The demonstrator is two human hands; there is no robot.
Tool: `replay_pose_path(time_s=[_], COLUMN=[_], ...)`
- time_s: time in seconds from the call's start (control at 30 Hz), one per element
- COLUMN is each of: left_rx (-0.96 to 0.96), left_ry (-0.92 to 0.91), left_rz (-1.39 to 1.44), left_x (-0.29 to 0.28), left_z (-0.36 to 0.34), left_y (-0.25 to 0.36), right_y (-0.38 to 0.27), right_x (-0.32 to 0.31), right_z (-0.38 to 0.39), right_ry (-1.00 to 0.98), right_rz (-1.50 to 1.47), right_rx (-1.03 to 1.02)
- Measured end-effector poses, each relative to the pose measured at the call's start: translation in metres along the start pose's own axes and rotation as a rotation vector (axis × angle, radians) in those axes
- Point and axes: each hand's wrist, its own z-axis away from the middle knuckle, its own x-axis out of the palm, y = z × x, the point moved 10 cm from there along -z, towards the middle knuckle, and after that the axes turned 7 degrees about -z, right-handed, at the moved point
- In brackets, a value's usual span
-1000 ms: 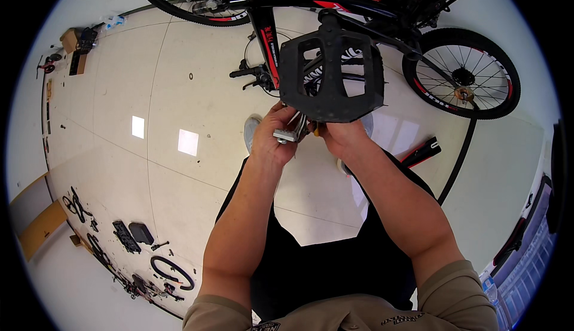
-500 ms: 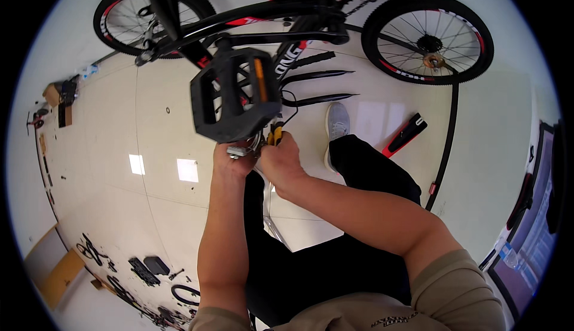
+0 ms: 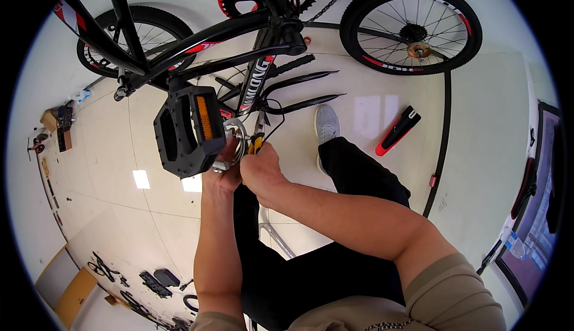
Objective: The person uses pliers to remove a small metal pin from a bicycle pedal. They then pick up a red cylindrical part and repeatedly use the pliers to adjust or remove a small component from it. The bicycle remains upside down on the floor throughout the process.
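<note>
A black bicycle frame [image 3: 236, 27] with red and white markings lies ahead of me, apparently upside down. Its black pedal [image 3: 188, 121] with an orange reflector hangs in front of my left hand [image 3: 224, 178] and hides part of it. That hand is closed around a silver metal part [image 3: 222, 166], beside some curved silver cables [image 3: 243, 136]. My right hand [image 3: 262, 166] is wrapped round yellow-and-black pliers [image 3: 256, 144]. The pliers' jaws point away from me, near the frame's lower end and a thin black cable [image 3: 282, 116]. What the jaws touch is too small to tell.
A black fork [image 3: 305, 86] extends right of the frame. Wheels lean at the far right [image 3: 412, 29] and far left [image 3: 143, 26]. On the floor lie a red-and-black mudguard [image 3: 398, 130] and, at lower left, several black parts [image 3: 156, 283]. A silver tube [image 3: 276, 240] shows between my legs.
The bicycle and pedal have shifted left in the view. Both hands sit slightly lower and farther left. More of the silver cables and the pliers now shows.
</note>
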Motion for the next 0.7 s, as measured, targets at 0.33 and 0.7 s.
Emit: replay_pose_path(time_s=[0.33,0.7], left_rx=[-0.051,0.073], left_ry=[0.039,0.137], left_rz=[0.097,0.064], left_x=[-0.015,-0.008], left_z=[-0.002,0.011], left_y=[-0.012,-0.007], right_y=[0.016,0.026], right_x=[-0.001,-0.001], right_z=[-0.022,-0.036], right_ry=[0.015,-0.057], right_rz=[-0.127,-0.148], right_rx=[-0.009,0.030])
